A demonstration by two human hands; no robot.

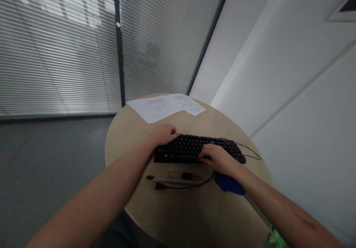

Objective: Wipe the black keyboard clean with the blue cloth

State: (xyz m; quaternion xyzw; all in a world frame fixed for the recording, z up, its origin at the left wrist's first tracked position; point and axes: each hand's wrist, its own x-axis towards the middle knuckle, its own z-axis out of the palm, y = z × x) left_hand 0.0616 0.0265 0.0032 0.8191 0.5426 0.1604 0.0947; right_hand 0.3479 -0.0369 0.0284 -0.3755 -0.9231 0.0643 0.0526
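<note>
A black computer keyboard [183, 152] lies across the round table. At its upper left corner, my left hand [164, 133] is closed on the edge, with the fingertips partly hidden. Over the keyboard's lower middle, my right hand [214, 153] pinches a blue cloth [229, 184], a bit of which shows at the fingertips against the keys. The rest of the cloth hangs below the wrist and lies on the tabletop, partly covered by the forearm.
Printed paper sheets [158, 107] lie at the table's [155, 218] far side. In front of the keyboard are a black cable with a USB plug [160, 186] and a slim light-coloured stick with a dark end. The keyboard's thin cord [251, 150] loops at the right.
</note>
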